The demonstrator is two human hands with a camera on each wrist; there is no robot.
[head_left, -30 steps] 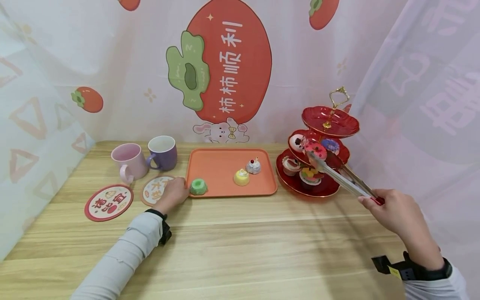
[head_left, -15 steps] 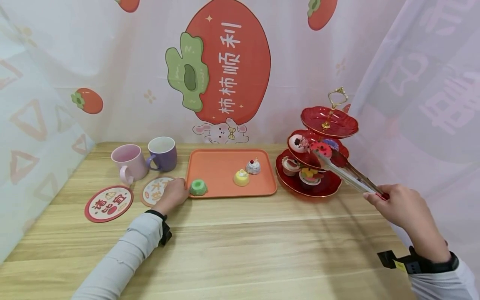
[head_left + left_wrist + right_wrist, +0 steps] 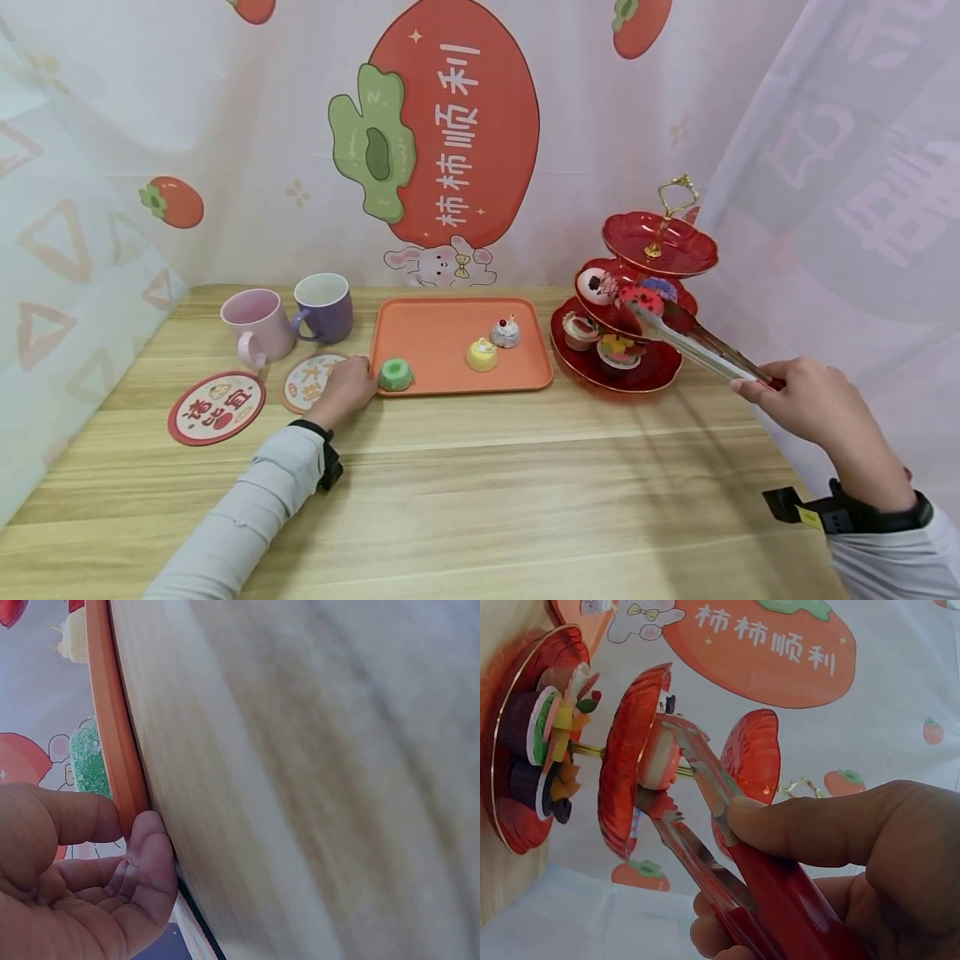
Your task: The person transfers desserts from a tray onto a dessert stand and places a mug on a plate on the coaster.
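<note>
The round doughnut with dark-spotted red-pink icing (image 3: 650, 301) is sitting on the middle tier of the three-tier, gold-trimmed red cake stand (image 3: 678, 254), between the pale dome-shaped cake (image 3: 597, 285) and the blue-purple iced piece (image 3: 661, 288). The long silver metal tongs with red handles (image 3: 761, 862) are straddling it; whether both tips are bearing on it cannot be confirmed.

Handling: the doughnut is probably light and slightly yielding, with an icing face that may be slippery. Hold is best taken across its thickness, near the rim, with moderate pressure; excess force could dent or eject it. The scalloped tier edge is leaving little clearance.

Pose: the right hand (image 3: 806, 404) is gripping the tong handles, thumb pressing along the upper one and fingers curling about the lower. Its forearm is slanting in from the lower right, raised above the table. The left hand (image 3: 347, 390) is pinching the near left corner of the orange rectangular tray (image 3: 427, 333), thumb above the rim and fingertips against its outer side.
</note>
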